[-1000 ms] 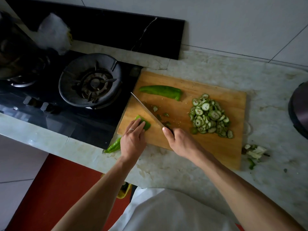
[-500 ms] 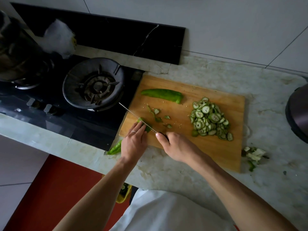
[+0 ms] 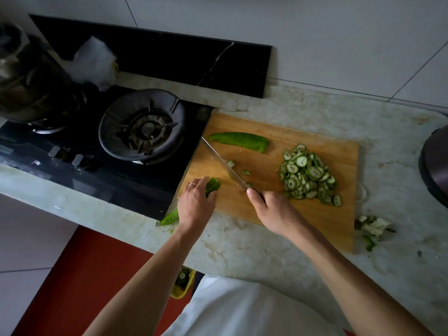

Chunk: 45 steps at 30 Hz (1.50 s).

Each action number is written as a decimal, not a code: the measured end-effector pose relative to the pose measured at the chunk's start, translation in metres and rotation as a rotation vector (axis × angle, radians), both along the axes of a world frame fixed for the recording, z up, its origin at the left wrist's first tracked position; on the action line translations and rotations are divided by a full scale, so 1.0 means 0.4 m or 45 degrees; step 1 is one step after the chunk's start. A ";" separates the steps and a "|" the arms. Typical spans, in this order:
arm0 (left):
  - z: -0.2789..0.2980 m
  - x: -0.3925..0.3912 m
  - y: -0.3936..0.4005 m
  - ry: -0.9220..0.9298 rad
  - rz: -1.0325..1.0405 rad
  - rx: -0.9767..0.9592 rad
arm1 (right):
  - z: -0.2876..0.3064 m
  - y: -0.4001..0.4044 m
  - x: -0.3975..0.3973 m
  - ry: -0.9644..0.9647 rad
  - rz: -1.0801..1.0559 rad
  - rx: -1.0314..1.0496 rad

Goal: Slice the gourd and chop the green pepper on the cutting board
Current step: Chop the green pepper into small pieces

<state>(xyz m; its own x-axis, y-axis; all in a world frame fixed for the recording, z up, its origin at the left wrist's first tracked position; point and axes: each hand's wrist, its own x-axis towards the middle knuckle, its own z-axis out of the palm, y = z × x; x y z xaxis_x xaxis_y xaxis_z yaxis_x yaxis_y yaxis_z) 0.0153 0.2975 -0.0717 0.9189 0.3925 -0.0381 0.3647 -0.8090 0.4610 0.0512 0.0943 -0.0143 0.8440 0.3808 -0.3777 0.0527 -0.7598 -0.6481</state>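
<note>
The gourd job looks done: a heap of round gourd slices (image 3: pixel 308 174) lies on the right part of the cutting board (image 3: pixel 324 229). The step in hand is chopping the green pepper.

The left hand (image 3: pixel 196 206) holds 1 pepper piece (image 3: pixel 212 186) at the near left corner of the board, fingers curled over it. The pointed tail of this piece (image 3: pixel 169 218) hangs off the board over the counter (image 3: pixel 242 258). The right hand (image 3: pixel 274 210) is wrapped tight around the handle of the knife (image 3: pixel 224 164). The blade lies slanted on the board, just to the right of the held piece, not touching it. A few small pepper bits (image 3: pixel 246 172) lie beside the blade. A second pepper piece (image 3: pixel 240 141) waits at the far side of the board.

To chop well, I think the pepper should first slide farther onto the board, so the cut part sits flat on wood. The left fingertips should stay tucked back, away from the sharp edge. The knife should come straight down in small even cuts, with the left hand stepping back a little after each 1. The stove (image 3: pixel 143 128) is just beside the board, so bits could jump onto it.
</note>
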 end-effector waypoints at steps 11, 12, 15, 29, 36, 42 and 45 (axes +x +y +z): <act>0.072 0.034 0.049 0.143 0.112 -0.704 | -0.016 -0.004 -0.011 0.130 -0.152 0.300; 0.085 0.037 0.050 0.164 0.114 -0.794 | -0.018 -0.001 -0.008 0.122 -0.149 0.332; 0.130 0.038 0.039 0.204 0.056 -0.983 | -0.035 0.014 0.015 0.104 -0.222 0.365; 0.158 0.042 -0.003 0.410 -0.295 -1.097 | -0.009 0.075 0.076 -0.046 -0.278 0.478; 0.151 0.038 -0.002 0.389 -0.179 -1.180 | -0.022 0.077 0.080 -0.039 -0.272 0.398; 0.147 0.041 -0.010 0.365 -0.137 -1.232 | -0.025 0.074 0.086 0.003 -0.291 0.385; 0.144 0.042 -0.013 0.360 -0.149 -1.206 | -0.019 0.068 0.089 0.036 -0.273 0.356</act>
<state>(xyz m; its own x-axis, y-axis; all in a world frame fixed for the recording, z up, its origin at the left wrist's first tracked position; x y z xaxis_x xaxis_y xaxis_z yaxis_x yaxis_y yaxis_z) 0.0319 0.2924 -0.0141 0.8585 -0.0055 -0.5128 0.5026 -0.1897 0.8435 0.0867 0.1215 -0.0221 0.9066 0.2880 -0.3085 -0.1100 -0.5444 -0.8316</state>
